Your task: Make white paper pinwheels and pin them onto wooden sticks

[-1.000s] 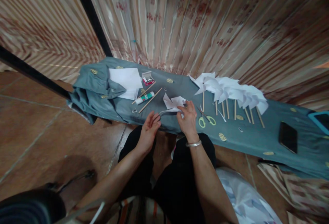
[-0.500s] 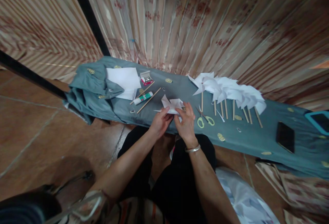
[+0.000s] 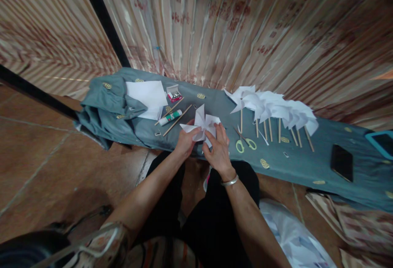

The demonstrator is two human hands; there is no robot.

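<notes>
A white paper pinwheel (image 3: 201,117) without a stick is held between my two hands above the front edge of the cloth-covered bench (image 3: 211,96). My left hand (image 3: 186,141) grips its left side, with the thumb on top near the centre. My right hand (image 3: 218,147) presses on its right side, fingertips on the paper. Just right of that hand lie scissors (image 3: 245,140) with yellow-green handles. Left of the pinwheel are a glue stick (image 3: 170,117) and thin wooden sticks (image 3: 177,120).
A row of finished pinwheels on sticks (image 3: 270,106) overlaps at the back right. White paper sheets (image 3: 147,96) and a small open box of metal pins (image 3: 175,94) lie at the left. A phone (image 3: 342,162) and a blue-edged device (image 3: 380,143) rest far right. A curtain (image 3: 196,26) hangs behind.
The paper has been tipped up and its blades spread, so the pinwheel shape now faces me. My right hand has shifted slightly down, its fingers toward the centre.
</notes>
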